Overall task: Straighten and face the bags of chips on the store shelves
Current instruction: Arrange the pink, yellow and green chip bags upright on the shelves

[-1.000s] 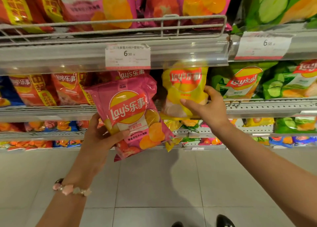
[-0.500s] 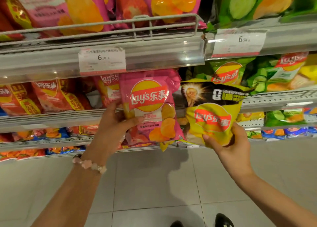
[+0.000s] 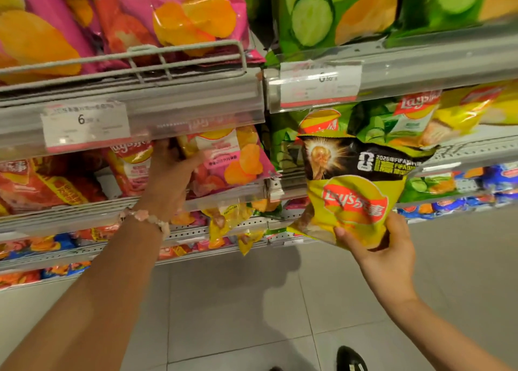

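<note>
Bags: two in play, one pink, one yellow.
Left hand (image 3: 171, 174): reaches up under the price rail, fingers curled on the pink bag (image 3: 224, 160), thumb across its face.
Pink bag: on the middle shelf (image 3: 84, 211), long axis roughly upright, top hidden behind the rail, face out.
Right hand (image 3: 384, 247): grips the yellow bag (image 3: 353, 194) by its bottom edge.
Yellow bag: held clear in front of the shelf, upright, leaning slightly, black band on top, logo facing out.
</note>
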A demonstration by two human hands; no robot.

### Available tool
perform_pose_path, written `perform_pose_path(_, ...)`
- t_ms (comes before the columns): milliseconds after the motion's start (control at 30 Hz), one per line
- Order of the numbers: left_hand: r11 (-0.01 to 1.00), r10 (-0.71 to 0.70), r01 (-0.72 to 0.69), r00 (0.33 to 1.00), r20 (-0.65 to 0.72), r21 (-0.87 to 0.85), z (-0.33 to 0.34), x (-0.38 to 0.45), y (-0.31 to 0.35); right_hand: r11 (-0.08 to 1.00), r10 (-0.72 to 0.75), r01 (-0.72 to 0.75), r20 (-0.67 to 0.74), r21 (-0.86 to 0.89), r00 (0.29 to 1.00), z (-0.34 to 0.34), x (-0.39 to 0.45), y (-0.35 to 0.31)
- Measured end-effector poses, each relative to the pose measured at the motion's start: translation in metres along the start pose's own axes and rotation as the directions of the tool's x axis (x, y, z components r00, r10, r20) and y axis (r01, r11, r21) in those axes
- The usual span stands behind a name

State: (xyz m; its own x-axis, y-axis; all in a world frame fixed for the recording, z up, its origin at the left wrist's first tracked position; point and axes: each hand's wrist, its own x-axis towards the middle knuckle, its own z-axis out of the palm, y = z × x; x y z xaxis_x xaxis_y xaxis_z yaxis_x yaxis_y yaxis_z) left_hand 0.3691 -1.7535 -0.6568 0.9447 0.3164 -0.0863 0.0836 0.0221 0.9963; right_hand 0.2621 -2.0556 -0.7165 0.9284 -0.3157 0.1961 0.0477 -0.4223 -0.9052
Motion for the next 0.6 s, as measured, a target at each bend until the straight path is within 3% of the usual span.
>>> perform_pose_path(100, 1.000, 0.006, -0.005, 0.999, -0.039, 0.019, 0.005, 0.003, 0.005, 1.000, -0.012, 0.012, 0.009, 0.001, 1.000, -0.002, 0.000, 0.002)
perform_pose_path(233, 0.991, 0.002, -0.006, 0.999, 0.032, 0.133, 0.005, 0.010, -0.004, 1.000, -0.016, 0.016, 0.016, 0.020, 1.000, -0.001, 0.000, 0.001)
perform_pose_path(467, 0.902, 0.087, -0.104, 0.994, 0.060, 0.419, 0.004, 0.020, -0.022, 0.997, 0.017, -0.021, 0.056, 0.075, 0.998, 0.010, 0.004, -0.007)
perform_pose_path(600, 0.824, 0.143, -0.089, 0.988, -0.053, 0.560, 0.001, 0.007, -0.035, 0.994, 0.041, -0.048, 0.075, 0.100, 0.996, 0.011, 0.003, -0.012)
